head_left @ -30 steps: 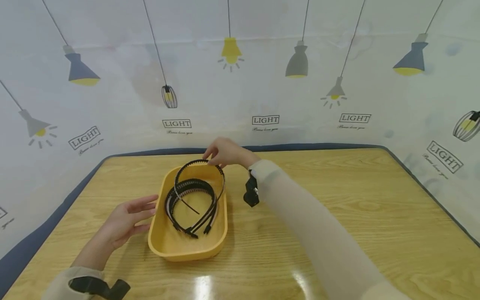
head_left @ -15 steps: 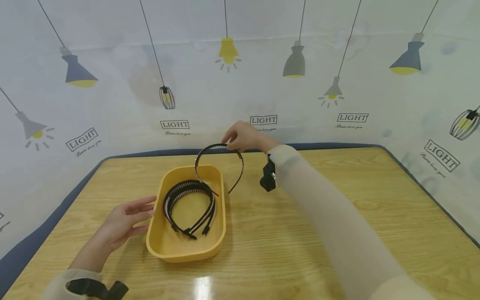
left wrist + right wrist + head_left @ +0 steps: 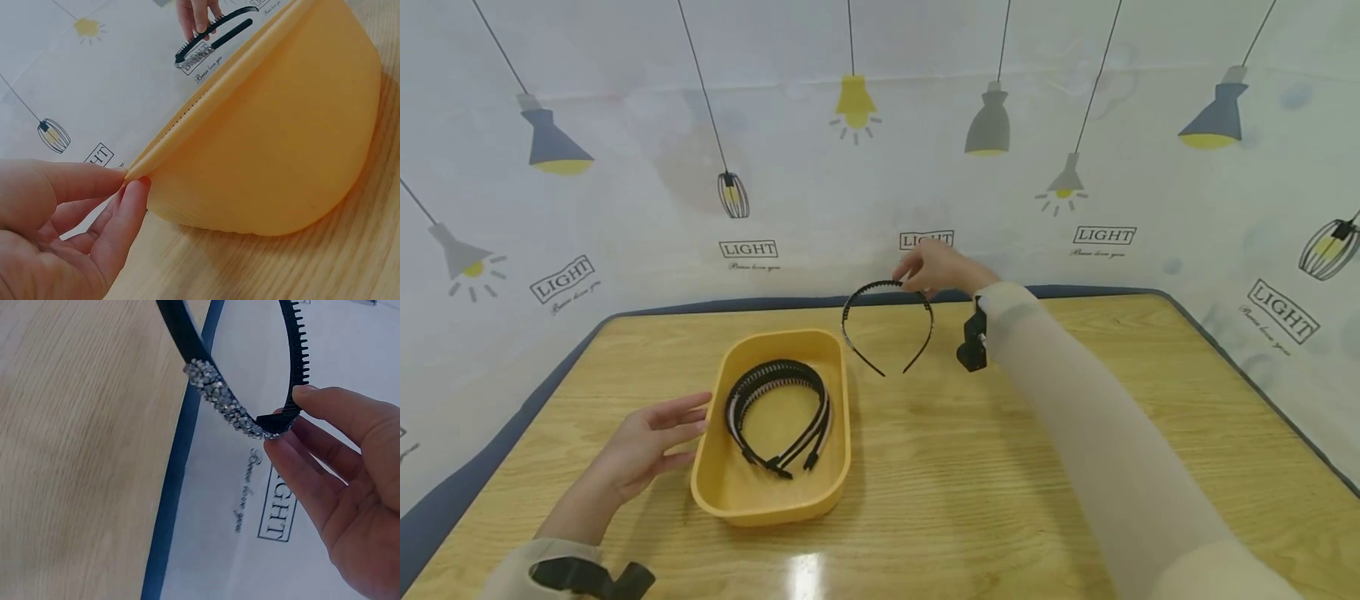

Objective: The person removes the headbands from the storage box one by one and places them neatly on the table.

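Note:
My right hand (image 3: 936, 265) pinches a black headband (image 3: 865, 288) at the top of its arc and holds it up past the basin's right side, its two ends pointing down. The right wrist view shows silver rhinestones (image 3: 219, 397) on its outer face and comb teeth (image 3: 302, 347) along the inner side. My left hand (image 3: 651, 442) rests its extended fingertips on the left side of a yellow basin (image 3: 775, 510); the left wrist view shows the fingertips (image 3: 139, 186) right at the rim. Several dark headbands (image 3: 775, 369) lie overlapping inside the basin.
A wood-grain table (image 3: 1037, 400) stretches out to the right of the basin. Behind its dark blue back edge stands a pale backdrop (image 3: 820, 183) printed with lamps and the word LIGHT. Each wrist carries a black camera mount (image 3: 973, 340).
My right hand has lifted the rhinestone headband out of the basin and carried it to the right, beyond the rim. The left hand has stayed at the basin's side.

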Tool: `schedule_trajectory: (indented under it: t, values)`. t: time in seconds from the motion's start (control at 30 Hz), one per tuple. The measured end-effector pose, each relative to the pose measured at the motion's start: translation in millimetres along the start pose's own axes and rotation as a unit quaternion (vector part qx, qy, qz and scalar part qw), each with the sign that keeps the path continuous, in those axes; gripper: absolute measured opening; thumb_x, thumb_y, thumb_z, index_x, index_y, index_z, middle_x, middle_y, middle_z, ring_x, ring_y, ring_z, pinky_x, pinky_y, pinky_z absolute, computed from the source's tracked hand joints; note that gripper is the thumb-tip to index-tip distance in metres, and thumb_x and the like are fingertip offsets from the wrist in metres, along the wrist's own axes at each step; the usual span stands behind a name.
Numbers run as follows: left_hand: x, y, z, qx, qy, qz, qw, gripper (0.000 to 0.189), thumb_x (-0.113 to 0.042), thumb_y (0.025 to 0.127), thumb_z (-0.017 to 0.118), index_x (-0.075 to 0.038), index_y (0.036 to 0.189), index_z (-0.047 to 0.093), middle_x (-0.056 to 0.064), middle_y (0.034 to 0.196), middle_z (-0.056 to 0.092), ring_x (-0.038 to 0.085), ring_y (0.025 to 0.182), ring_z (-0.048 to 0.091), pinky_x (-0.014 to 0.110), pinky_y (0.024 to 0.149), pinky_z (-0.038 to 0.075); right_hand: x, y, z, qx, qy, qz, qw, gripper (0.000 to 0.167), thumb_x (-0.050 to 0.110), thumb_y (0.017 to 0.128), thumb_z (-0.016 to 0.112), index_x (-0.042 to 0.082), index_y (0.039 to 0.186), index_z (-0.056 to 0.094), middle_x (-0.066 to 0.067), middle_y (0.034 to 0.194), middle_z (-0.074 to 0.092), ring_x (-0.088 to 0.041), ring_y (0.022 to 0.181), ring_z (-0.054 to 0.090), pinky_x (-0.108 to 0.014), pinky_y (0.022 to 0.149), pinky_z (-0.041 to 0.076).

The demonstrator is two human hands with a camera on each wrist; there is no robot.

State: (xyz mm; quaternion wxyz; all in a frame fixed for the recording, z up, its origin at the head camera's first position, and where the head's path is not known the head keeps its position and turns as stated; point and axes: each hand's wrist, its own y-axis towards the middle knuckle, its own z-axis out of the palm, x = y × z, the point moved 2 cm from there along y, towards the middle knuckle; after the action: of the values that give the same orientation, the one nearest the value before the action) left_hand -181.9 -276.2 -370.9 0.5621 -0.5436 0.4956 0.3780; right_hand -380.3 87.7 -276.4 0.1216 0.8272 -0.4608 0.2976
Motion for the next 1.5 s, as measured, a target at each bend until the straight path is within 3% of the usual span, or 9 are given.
schedule_trajectory:
  t: [0.37, 0.6, 0.77, 1.03, 1.5]
  values:
    - [-0.8, 0.9, -0.8, 0.004, -0.003, -0.006, 1.0000, 0.061, -0.017, 0.088, 0.063, -0.002, 0.140, 0.035, -0.002, 0.109, 0.055, 0.008, 0.092, 0.060, 0.031, 0.075, 0.053, -32, -2.6, 11, 0.018, 0.026, 0.032, 0.9990, 0.026, 0.005, 0.088, 0.061, 0.000, 0.113, 0.063, -0.015, 0.106, 0.061, -0.025, 0.092, 0.060, -0.033, 0.073, 0.054]
    - [-0.8, 0.9, -1.5, 0.006, -0.001, -0.001, 1.0000, 0.060, -0.017, 0.089, 0.062, -0.002, 0.141, 0.035, -0.001, 0.110, 0.054, 0.008, 0.093, 0.060, 0.031, 0.075, 0.053, -44, 2.7, 25, 0.017, 0.024, 0.055, 0.9981, 0.023, 0.006, 0.087, 0.062, 0.003, 0.109, 0.066, -0.012, 0.097, 0.062, -0.023, 0.086, 0.060, -0.031, 0.070, 0.054]
    - [-1.1, 0.7, -2.7, 0.007, -0.009, 0.004, 0.9999, 0.055, -0.015, 0.089, 0.062, -0.006, 0.139, 0.040, -0.002, 0.109, 0.055, 0.009, 0.093, 0.061, 0.031, 0.075, 0.053, -50, 7.7, 35, 0.019, 0.041, 0.054, 0.9975, 0.024, 0.001, 0.086, 0.061, -0.001, 0.109, 0.066, -0.016, 0.101, 0.063, -0.027, 0.089, 0.061, -0.034, 0.072, 0.054]
    - [2.1, 2.0, -3.9, 0.007, -0.011, -0.003, 0.9999, 0.057, -0.015, 0.089, 0.062, -0.005, 0.140, 0.037, -0.002, 0.111, 0.055, 0.009, 0.093, 0.061, 0.031, 0.074, 0.054, -59, 10.7, 46, 0.038, 0.045, 0.058, 0.9966, 0.026, 0.000, 0.087, 0.060, -0.002, 0.112, 0.063, -0.019, 0.107, 0.061, -0.028, 0.094, 0.060, -0.035, 0.075, 0.053]
    - [2.2, -0.3, -2.7, -0.001, -0.010, 0.006, 0.9999, 0.052, -0.016, 0.089, 0.062, -0.009, 0.137, 0.044, -0.003, 0.109, 0.056, 0.009, 0.092, 0.061, 0.031, 0.074, 0.054, -65, 13.5, 56, 0.030, 0.043, 0.072, 0.9961, 0.024, 0.002, 0.086, 0.063, -0.001, 0.110, 0.065, -0.017, 0.103, 0.064, -0.027, 0.090, 0.061, -0.034, 0.074, 0.054]
